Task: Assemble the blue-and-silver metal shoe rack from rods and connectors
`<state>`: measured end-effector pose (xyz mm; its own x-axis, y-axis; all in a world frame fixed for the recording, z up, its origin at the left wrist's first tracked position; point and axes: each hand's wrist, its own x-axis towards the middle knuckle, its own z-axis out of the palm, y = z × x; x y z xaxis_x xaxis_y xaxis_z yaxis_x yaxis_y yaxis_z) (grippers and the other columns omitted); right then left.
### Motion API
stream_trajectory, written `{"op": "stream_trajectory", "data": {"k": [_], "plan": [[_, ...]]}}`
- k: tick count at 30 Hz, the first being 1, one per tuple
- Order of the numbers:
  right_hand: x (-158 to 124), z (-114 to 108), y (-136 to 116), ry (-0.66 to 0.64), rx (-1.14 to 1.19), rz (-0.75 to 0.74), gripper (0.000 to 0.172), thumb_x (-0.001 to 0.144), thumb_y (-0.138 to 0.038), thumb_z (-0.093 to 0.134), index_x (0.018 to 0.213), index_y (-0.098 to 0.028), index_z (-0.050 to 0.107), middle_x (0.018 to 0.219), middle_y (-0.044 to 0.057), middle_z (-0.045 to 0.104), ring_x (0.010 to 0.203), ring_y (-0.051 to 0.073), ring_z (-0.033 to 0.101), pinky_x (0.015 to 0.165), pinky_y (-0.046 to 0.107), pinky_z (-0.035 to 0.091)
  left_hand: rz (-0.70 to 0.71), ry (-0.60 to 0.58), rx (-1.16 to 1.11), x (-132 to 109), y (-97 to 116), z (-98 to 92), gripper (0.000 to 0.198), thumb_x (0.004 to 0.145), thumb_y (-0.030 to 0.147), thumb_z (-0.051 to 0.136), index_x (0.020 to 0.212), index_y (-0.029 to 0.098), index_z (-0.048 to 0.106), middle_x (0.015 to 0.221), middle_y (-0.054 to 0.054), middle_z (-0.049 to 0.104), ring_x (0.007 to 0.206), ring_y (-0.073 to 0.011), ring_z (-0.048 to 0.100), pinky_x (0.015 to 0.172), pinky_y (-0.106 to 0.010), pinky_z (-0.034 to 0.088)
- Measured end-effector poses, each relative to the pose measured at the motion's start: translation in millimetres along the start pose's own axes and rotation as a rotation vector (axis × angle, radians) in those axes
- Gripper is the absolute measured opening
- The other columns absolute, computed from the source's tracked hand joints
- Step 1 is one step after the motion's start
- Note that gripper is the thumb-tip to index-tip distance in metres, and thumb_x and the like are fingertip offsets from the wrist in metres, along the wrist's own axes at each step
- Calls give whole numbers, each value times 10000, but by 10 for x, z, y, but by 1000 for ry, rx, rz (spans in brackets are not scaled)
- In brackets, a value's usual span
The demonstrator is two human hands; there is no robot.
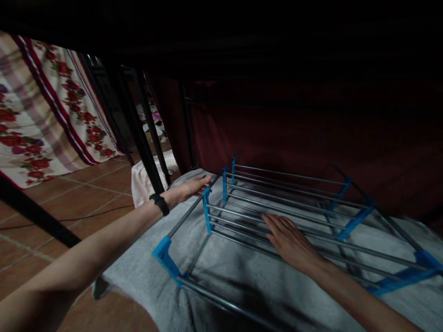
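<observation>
A rack of grey metal rods with blue plastic brackets [207, 212] lies on a grey cloth. My left hand [194, 186], a black band on its wrist, is at the rack's left side pole, close to the top of a middle blue bracket. Its fingers reach out over the pole; their undersides are partly hidden. My right hand [289, 237] lies palm down over the middle rods [242, 224], fingers stretched and close together, gripping nothing. Whether its palm presses on the rods I cannot tell.
The grey cloth [131, 272] covers a low surface beneath a dark overhead frame. Black metal posts [138, 124] stand at left. A dark red curtain [277, 133] hangs behind. Beyond the tiled floor [93, 196] are a floral sheet [69, 106] and a whitish cloth [143, 182].
</observation>
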<state>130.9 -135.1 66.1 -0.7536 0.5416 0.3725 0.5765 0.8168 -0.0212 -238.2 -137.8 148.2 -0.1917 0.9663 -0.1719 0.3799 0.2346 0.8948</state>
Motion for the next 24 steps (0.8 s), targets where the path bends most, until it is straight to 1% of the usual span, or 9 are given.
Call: {"op": "stream_trajectory", "data": {"k": [2,3,5,8,10,12,18,21,24], "plan": [[260,74,-129,-32,-7,9,403,980,-210,430,1379,-170,465,1295,116,580,1169,255,545,1036,426,407,-45,-146,-132,-72,-189,84,586,908,646,405,1162,143,568,989,-105,708,928,-238,659,825,-348,534],[370,94,-179,-57,-14,14,341,991,-205,427,1320,-172,509,1228,108,611,1120,248,568,990,401,431,-47,-183,-180,-98,-250,134,584,907,655,396,1143,151,574,964,-94,708,908,-232,661,816,-341,536],[544,105,-254,-102,-30,39,223,1017,-212,406,1154,-188,580,1104,80,641,1034,231,597,873,346,456,-53,-207,-213,-121,-318,214,562,910,654,376,1096,170,592,900,-70,700,871,-222,661,806,-332,535],[683,75,-309,-116,-47,111,176,1034,-245,408,990,-213,576,1017,45,645,964,212,611,738,305,428,-16,-207,-157,-95,-357,253,532,908,646,347,987,197,621,760,-42,659,791,-204,657,783,-322,536],[711,49,-320,-111,-54,144,154,1036,-265,422,979,-224,559,998,30,649,933,203,617,696,296,398,27,-229,-136,-59,-385,242,522,906,642,343,940,205,627,705,-38,640,751,-205,656,770,-329,543],[711,31,-320,-119,-60,150,152,1039,-277,421,974,-232,552,985,21,657,908,197,622,676,292,375,55,-237,-133,-29,-417,228,511,909,633,341,934,213,630,715,-40,651,758,-212,665,780,-342,549],[691,20,-310,-128,-78,156,175,1044,-293,405,961,-243,552,959,9,669,877,200,630,674,302,344,71,-169,-64,-21,-439,257,489,934,587,304,900,216,621,792,-51,680,798,-212,672,770,-338,553],[689,31,-303,-127,-82,151,171,1041,-298,409,965,-247,553,943,10,671,877,205,634,672,303,336,79,-166,-93,-19,-431,272,469,944,563,319,886,195,604,813,-57,682,788,-202,667,763,-325,553],[690,44,-290,-128,-84,145,175,1043,-305,407,966,-245,553,939,10,674,849,207,637,664,307,330,87,-179,-64,-9,-442,270,496,947,580,292,901,192,597,781,-53,668,785,-203,666,763,-323,551]]}}
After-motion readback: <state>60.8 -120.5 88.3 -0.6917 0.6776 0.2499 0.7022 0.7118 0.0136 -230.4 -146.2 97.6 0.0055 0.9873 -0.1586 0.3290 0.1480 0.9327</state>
